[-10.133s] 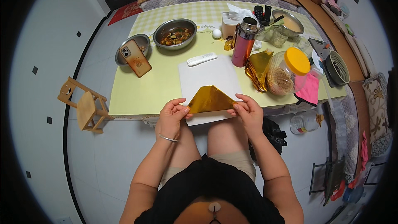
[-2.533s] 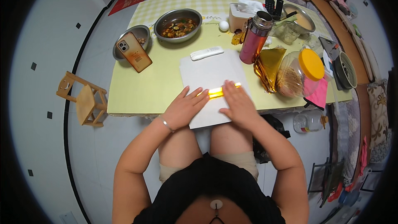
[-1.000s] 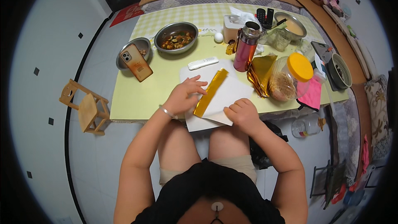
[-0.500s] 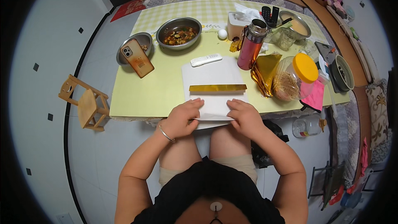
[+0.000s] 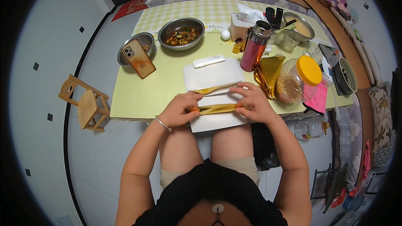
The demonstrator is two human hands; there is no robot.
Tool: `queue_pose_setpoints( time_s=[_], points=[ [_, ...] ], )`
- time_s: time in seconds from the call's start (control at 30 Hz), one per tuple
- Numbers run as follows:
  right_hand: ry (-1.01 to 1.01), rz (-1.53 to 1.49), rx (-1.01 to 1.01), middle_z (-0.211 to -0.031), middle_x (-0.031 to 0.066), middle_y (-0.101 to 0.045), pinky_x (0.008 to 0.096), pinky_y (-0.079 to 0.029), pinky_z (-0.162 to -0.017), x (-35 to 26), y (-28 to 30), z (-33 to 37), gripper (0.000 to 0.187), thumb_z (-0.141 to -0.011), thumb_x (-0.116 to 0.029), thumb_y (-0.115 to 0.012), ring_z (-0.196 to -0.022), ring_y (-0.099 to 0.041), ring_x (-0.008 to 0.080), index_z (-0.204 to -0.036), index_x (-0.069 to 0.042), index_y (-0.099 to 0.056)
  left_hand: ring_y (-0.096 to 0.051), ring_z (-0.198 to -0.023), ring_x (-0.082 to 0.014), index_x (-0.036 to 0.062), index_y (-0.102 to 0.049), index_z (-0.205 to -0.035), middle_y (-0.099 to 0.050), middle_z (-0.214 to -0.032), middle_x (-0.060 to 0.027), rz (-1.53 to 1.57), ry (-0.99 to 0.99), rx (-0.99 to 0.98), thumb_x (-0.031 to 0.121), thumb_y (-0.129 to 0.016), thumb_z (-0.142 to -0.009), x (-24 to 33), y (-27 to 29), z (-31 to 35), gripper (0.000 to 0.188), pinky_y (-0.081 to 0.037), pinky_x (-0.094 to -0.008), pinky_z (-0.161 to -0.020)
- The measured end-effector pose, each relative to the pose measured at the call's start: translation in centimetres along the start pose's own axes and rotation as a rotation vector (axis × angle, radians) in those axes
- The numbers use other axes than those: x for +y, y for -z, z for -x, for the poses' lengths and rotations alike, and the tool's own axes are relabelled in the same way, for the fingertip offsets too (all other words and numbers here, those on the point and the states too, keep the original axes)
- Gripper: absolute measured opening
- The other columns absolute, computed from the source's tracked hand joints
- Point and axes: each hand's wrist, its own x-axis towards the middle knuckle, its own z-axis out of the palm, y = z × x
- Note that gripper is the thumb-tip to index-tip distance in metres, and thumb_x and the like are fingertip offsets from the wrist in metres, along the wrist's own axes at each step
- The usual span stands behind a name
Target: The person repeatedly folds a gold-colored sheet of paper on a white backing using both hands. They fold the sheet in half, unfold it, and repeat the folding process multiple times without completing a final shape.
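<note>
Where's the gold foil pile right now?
Head view, right of centre: the gold foil pile lies on the table between the pink flask and the yellow-lidded jar, just beyond the right hand.

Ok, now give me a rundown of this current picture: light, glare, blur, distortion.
Head view: the fisheye bows the black baseboard, and the corners go black. Head view: light is soft and fairly even, with glossy highlights on the pink thermos. Head view: the gold strip between the left hand and right hand looks slightly smeared, perhaps from motion.
</note>
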Motion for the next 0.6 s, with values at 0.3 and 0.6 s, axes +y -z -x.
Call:
queue_pose_setpoints(
  time_s=[0.3, 0.6],
  points=[
    [-0.028, -0.028, -0.011, -0.141, 0.0085, -0.064, 0.0467, -0.036, -0.111, 1.6, -1.9, -0.4, 0.026, -0.079, -0.031, -0.080, -0.133, -0.051, 0.0355, -0.098, -0.012, -0.073, -0.058, -0.124, -0.0373, 0.0095, -0.068, -0.123, -0.063, -0.138, -0.0179, -0.270, -0.084, 0.076, 0.032, -0.077, -0.080, 0.7, -0.9, -0.8, 0.049, -0.043, -0.0453, -0.106],
    [0.038, -0.022, 0.034, -0.146, 0.0118, -0.059, 0.0497, -0.033, -0.114, 2.7, -2.1, -1.4, 0.018, -0.082, -0.027, -0.078, -0.137, -0.048, 0.0374, -0.085, -0.008, -0.076, -0.053, -0.131, -0.0378, 0.0083, -0.079, -0.088, -0.061, -0.141, -0.0170, -0.278, -0.021, 0.132, 0.027, -0.075, -0.085, 0.4, -0.8, -1.7, 0.019, -0.044, -0.0457, -0.106]
  ],
)
